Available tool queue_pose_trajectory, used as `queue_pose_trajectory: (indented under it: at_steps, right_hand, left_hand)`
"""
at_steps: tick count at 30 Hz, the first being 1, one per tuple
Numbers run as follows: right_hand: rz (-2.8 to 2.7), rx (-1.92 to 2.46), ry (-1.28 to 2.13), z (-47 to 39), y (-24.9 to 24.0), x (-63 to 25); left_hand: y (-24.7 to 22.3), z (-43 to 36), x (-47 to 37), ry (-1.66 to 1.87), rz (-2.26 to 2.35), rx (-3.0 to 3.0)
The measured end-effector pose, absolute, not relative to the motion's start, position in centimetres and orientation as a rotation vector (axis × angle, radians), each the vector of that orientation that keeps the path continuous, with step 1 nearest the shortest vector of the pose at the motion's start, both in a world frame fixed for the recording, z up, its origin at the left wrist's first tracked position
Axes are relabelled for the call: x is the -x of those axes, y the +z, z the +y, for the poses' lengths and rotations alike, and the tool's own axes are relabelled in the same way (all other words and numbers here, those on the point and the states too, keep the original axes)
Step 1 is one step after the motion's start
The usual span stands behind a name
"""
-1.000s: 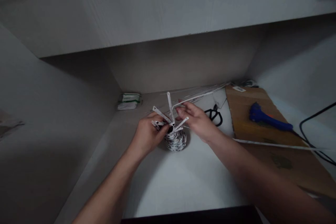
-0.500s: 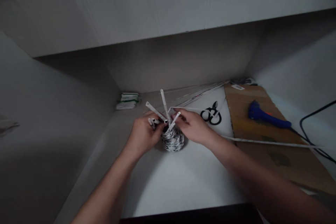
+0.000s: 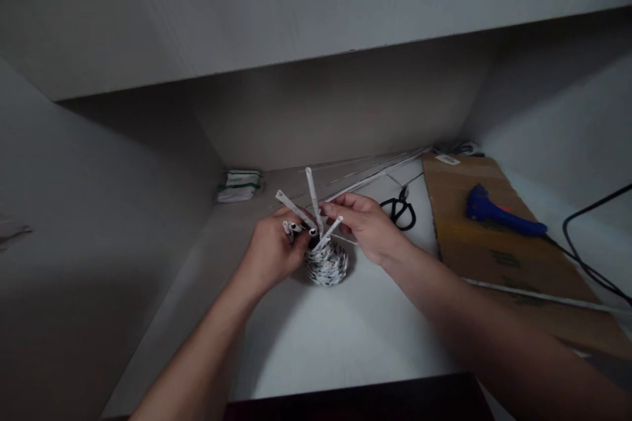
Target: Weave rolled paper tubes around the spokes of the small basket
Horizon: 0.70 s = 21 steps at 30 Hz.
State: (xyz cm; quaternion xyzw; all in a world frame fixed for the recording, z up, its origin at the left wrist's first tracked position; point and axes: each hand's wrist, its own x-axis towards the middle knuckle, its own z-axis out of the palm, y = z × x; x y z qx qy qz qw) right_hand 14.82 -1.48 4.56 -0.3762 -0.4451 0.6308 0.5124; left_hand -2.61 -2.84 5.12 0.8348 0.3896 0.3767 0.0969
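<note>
A small round basket, woven from printed white paper tubes, stands on the white surface. Several rolled paper tubes stick up from its rim, among them one tall upright tube. My left hand is closed around the basket's left rim and the tubes there, its far fingers hidden behind them. On the other side, my right hand has thumb and forefinger pinched beside the upright tube's lower part; exactly which tube they grip is partly hidden. A long thin paper tube leads from near the basket under my right arm.
Black-handled scissors lie beyond my right hand. A blue glue gun with a black cord rests on cardboard at the right. Long thin paper tubes lie along the back; a white-and-green packet sits at the back left.
The long paper tube's bend above my right hand is gone; the tube now passes low beneath that hand. My right fingers have shifted slightly, while my left hand keeps its hold.
</note>
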Motion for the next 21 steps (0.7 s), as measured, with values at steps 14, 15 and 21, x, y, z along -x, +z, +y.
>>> queue_pose_trajectory:
  at_steps: [14,15,21]
  right_hand:
    - [-1.692,0.975,0.788,-3.9,3.2,-14.2]
    - [-1.733,0.972,0.736,-4.0,3.2,-14.2]
    - [-1.975,0.947,0.480,-4.3,3.9,-14.7]
  left_hand:
    - [5.8,-2.6,3.3,0.964,1.554,-2.359]
    - [5.7,-2.5,3.2,0.982,1.530,-2.350]
    - [5.6,-2.2,3.0,1.029,1.489,-2.239]
